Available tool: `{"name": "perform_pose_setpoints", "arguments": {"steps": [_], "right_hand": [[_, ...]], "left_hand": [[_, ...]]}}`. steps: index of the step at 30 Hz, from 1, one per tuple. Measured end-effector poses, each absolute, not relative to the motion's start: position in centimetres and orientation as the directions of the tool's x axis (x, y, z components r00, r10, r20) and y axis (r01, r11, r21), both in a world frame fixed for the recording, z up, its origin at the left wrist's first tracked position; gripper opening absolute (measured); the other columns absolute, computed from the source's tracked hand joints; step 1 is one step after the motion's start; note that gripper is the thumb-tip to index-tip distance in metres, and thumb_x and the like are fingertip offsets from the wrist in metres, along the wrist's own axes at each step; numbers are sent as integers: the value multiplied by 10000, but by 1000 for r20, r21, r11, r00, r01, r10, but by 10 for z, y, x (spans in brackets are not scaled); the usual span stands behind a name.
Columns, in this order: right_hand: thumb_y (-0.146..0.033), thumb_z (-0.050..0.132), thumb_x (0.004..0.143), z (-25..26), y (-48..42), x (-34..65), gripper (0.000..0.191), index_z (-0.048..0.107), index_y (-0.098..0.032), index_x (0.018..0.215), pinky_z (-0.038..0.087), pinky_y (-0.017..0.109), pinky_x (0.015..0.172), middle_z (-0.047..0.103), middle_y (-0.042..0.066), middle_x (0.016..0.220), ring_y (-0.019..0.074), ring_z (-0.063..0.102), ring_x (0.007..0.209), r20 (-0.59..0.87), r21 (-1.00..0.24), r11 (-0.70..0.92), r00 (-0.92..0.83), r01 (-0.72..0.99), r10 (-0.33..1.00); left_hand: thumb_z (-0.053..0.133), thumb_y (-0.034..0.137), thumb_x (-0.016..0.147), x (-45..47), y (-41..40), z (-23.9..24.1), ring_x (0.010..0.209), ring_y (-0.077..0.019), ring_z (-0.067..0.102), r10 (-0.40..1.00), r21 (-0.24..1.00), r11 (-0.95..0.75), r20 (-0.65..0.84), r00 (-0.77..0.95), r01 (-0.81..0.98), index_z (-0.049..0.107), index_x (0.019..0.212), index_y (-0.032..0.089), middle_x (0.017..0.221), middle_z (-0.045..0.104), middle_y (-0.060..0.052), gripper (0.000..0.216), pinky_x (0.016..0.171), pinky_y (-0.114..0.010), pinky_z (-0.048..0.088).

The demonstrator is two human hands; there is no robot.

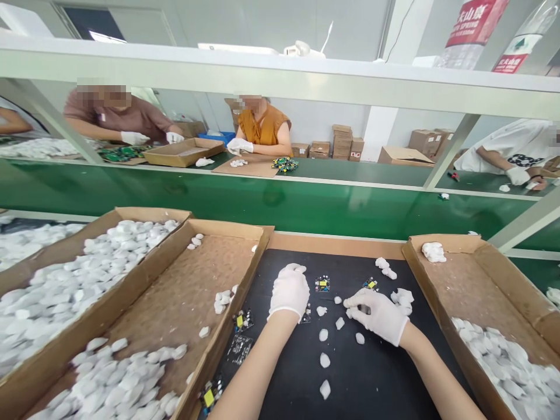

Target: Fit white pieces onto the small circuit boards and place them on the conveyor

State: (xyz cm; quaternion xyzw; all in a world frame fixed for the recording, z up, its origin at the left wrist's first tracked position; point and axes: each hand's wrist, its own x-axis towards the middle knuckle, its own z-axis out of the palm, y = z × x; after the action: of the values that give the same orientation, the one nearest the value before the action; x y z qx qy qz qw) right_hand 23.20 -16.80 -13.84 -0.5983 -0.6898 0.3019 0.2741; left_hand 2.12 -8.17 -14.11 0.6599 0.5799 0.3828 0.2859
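My left hand point(290, 291), in a white glove, is curled over the black work surface point(363, 379); its fingers are closed and whatever is in them is hidden. A small circuit board point(306, 315) shows partly behind that wrist, and another circuit board with a yellow part point(322, 284) lies just to the right. My right hand point(378, 315), also gloved, has thumb and forefinger drawn together in a pinch, its contents too small to tell. Close to those fingertips rests a white putty-like lump point(338, 300). More such lumps, including one lower down point(324, 360), form a loose column between my arms.
Cardboard trays with white lumps flank me, one at left point(210, 251) and one at right point(494, 280). Beyond runs a green conveyor belt point(306, 204) under a white shelf point(280, 76). Several co-workers sit across it. Crumpled white material point(402, 300) lies beside my right hand.
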Motion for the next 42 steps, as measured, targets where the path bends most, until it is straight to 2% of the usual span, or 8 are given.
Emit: {"name": "perform_pose_setpoints", "arguments": {"steps": [4,9,15,19,23,28,35,42], "right_hand": [[-170,582,704,-145,-167,232,341,647,-203,1037,469,267,575,604,-17,686,124,498,551,-44,-757,25,-90,653,995],[-179,622,699,-135,-169,236,239,703,-235,917,483,274,632,615,7,776,145,542,629,-29,-753,114,-207,648,978],[-240,583,775,-131,-169,243,281,698,-281,1028,493,262,644,632,14,819,152,576,666,-69,-782,106,-255,614,965],[-89,631,630,-137,-169,235,274,719,-239,841,456,224,551,577,-16,705,126,540,582,-59,-760,105,-229,642,972],[-111,634,648,-138,-170,224,103,642,-199,700,394,192,436,533,-34,706,70,502,437,-100,-757,40,-176,652,979],[-170,621,679,-134,-168,217,70,587,-195,623,442,258,584,528,-16,660,137,544,599,17,-745,57,-66,665,998],[-337,685,687,-131,-172,213,232,675,-208,880,529,343,709,678,33,801,180,618,703,73,-989,58,106,136,992],[-363,683,716,-128,-175,210,304,661,-187,963,517,382,796,686,70,922,212,640,817,58,-993,48,91,111,994]], "left_hand": [[534,75,709,26,-87,-138,1278,-332,361,955,632,-281,259,145,722,688,1000,160,1219,578,-128,340,1094,-492,212],[548,139,715,31,-90,-141,1236,-291,430,901,415,-433,219,374,800,673,1042,215,1242,590,-72,359,1057,-458,281],[568,175,693,28,-90,-145,1228,-289,439,902,401,-432,169,398,808,673,1039,238,1246,591,-64,368,1057,-464,249],[602,186,668,30,-91,-147,1239,-297,423,891,415,-452,169,420,790,666,1028,229,1241,587,-77,368,1056,-459,237],[629,207,652,32,-91,-149,1233,-300,425,900,425,-436,195,390,793,666,916,209,1195,607,-80,266,1064,-467,217],[632,171,624,35,-96,-139,1217,-298,440,877,453,-472,327,351,757,604,901,199,1149,615,-79,280,1067,-470,234],[599,184,657,47,-119,-128,989,-288,548,828,503,-549,436,352,667,589,950,207,952,644,-68,294,954,-455,363],[576,150,643,54,-128,-130,913,-285,550,834,521,-545,412,366,657,589,919,201,830,632,-58,281,904,-450,383]]}}
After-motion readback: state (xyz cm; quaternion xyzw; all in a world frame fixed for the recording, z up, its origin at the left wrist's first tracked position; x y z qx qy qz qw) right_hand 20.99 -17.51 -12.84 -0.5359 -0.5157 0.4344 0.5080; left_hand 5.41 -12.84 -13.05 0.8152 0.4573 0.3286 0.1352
